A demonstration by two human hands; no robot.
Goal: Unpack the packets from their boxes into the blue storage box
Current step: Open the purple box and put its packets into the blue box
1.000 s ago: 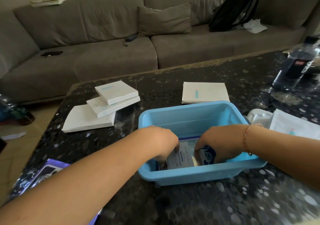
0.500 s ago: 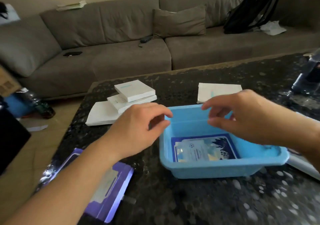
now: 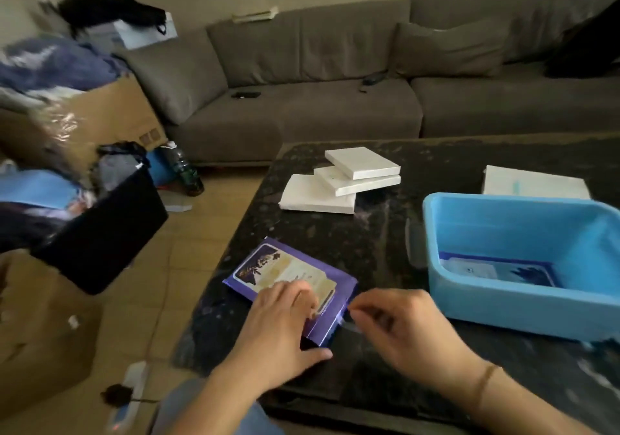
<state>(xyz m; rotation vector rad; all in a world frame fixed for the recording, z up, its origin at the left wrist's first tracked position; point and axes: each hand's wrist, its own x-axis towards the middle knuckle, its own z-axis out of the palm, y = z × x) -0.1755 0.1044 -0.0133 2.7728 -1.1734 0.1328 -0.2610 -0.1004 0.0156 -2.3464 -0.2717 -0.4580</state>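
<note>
Both hands left blue storage box (image 3: 523, 304); left hand (image 3: 280, 322) on purple box (image 3: 288, 282).

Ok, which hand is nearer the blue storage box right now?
The right hand. It hovers just left of the blue storage box, near its front corner; the left hand lies farther left, resting on the purple box.

Dim rm, soft motion blur, wide-angle warp at edges.

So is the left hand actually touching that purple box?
Touching. The head view shows the left hand resting flat on the purple box, its fingers lying over the label.
</note>
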